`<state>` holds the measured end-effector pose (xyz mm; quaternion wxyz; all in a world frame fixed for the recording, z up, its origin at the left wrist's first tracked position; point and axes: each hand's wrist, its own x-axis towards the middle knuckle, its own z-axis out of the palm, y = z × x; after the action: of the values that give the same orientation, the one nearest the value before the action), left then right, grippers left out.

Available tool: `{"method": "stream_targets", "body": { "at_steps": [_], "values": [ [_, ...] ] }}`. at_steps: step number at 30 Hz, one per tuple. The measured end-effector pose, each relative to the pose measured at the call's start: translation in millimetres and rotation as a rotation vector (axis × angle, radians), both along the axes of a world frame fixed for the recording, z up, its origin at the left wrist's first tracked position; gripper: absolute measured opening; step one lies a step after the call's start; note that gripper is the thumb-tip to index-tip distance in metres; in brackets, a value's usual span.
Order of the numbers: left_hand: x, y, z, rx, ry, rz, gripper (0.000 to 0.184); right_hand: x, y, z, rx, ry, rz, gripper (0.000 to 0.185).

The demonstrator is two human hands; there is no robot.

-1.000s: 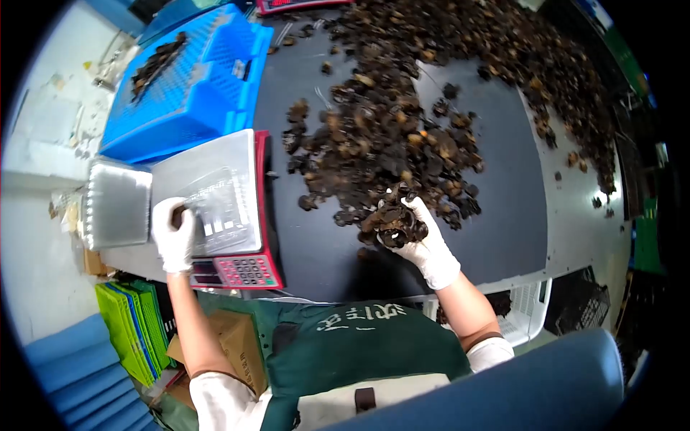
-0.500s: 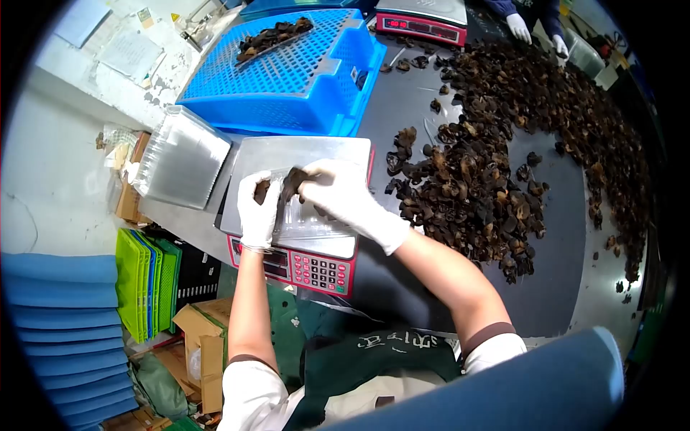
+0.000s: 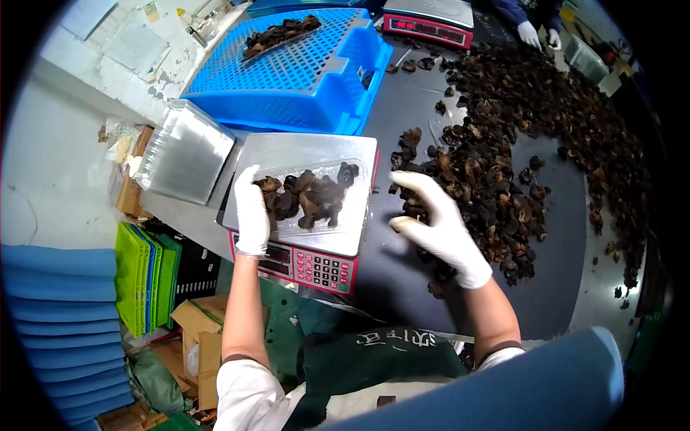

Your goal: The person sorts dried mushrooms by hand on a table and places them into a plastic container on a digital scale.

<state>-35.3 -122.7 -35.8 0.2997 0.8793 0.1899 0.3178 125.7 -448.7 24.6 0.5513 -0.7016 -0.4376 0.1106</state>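
A clear plastic tray (image 3: 351, 215) holding pieces of dried wood ear mushroom (image 3: 316, 197) lies on the metal plate of a red-framed scale (image 3: 323, 269). My left hand (image 3: 251, 212), in a white glove, is at the tray's left end with its fingers stretched out. It seems to touch the tray's edge, though the contact is partly hidden. To the right of the scale, my gloved right hand (image 3: 440, 228) is open above the dark tabletop, thumb and fingers apart and nothing between them. A large heap of wood ear mushrooms (image 3: 496, 208) lies just beyond it.
Behind the scale stands an upturned blue crate (image 3: 280, 100) with more mushrooms on top. Stacked clear trays (image 3: 188, 154) stand at the left. A second scale (image 3: 428, 27) is at the back. A co-worker's gloved hands (image 3: 539, 36) are at the heap's far end.
My right hand has let go of mushroom pieces over the tray and moved right, off the scale, opening. The pieces now lie spread in the tray. My left hand has straightened at its left end.
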Motion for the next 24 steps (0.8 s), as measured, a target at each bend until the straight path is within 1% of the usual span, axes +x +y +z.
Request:
{"method": "stream_targets", "body": {
  "at_steps": [1,2,4,5,6,8,9,10,11,13,14,15,16,18,19,20,23,24],
  "values": [
    [-3,0,0,-0.072,-0.015,0.017,0.045,0,-25,-4,-0.022,0.124,-0.071,0.051],
    [-7,7,-1,-0.082,-0.012,0.013,0.045,-2,-50,-8,-0.047,0.25,-0.144,0.042],
    [-14,23,-7,0.079,0.007,0.092,0.042,-3,-99,-37,-0.126,0.257,-0.286,0.034],
    [-15,18,0,0.065,-0.013,0.155,0.04,-8,-119,-53,-0.136,0.358,-0.365,0.032],
    [-13,4,15,0.043,-0.027,0.212,0.04,-13,-138,-63,-0.199,0.248,-0.406,0.031],
    [-12,-35,43,0.072,-0.09,0.175,0.041,-29,-163,-74,-0.288,0.152,-0.441,0.03],
    [-11,-56,49,0.043,-0.155,0.102,0.04,-39,-168,-75,-0.338,0.063,-0.441,0.033],
    [-10,-80,56,0.033,-0.162,0.033,0.041,-48,-167,-81,-0.316,-0.041,-0.429,0.039],
    [-10,-100,55,0.104,-0.126,-0.075,0.041,-55,-164,-89,-0.313,-0.185,-0.409,0.051],
    [-5,-142,53,0.214,-0.053,-0.292,0.042,-69,-149,-89,-0.585,-0.247,-0.346,0.088],
    [-1,-164,50,0.249,-0.013,-0.403,0.042,-72,-141,-95,-0.622,-0.296,-0.308,0.1],
    [2,-182,40,0.206,0.071,-0.46,0.041,-73,-128,-96,-0.686,-0.311,-0.29,0.105],
    [7,-199,26,0.162,0.156,-0.516,0.04,-75,-119,-105,-0.732,-0.383,-0.294,0.104],
    [21,-228,1,0.058,0.207,-0.575,0.04,-73,-109,-119,-0.648,-0.418,-0.341,0.097],
    [27,-235,-16,0.066,0.214,-0.601,0.04,-72,-108,-130,-0.572,-0.457,-0.362,0.081],
    [31,-241,-32,0.074,0.223,-0.628,0.039,-71,-109,-128,-0.521,-0.503,-0.339,0.053],
    [37,-254,-59,0.106,0.213,-0.615,0.04,-81,-132,-136,-0.355,-0.693,-0.188,0.02],
    [36,-256,-61,0.134,0.207,-0.615,0.04,-85,-143,-140,-0.318,-0.719,-0.195,0.023]
  ]
}}
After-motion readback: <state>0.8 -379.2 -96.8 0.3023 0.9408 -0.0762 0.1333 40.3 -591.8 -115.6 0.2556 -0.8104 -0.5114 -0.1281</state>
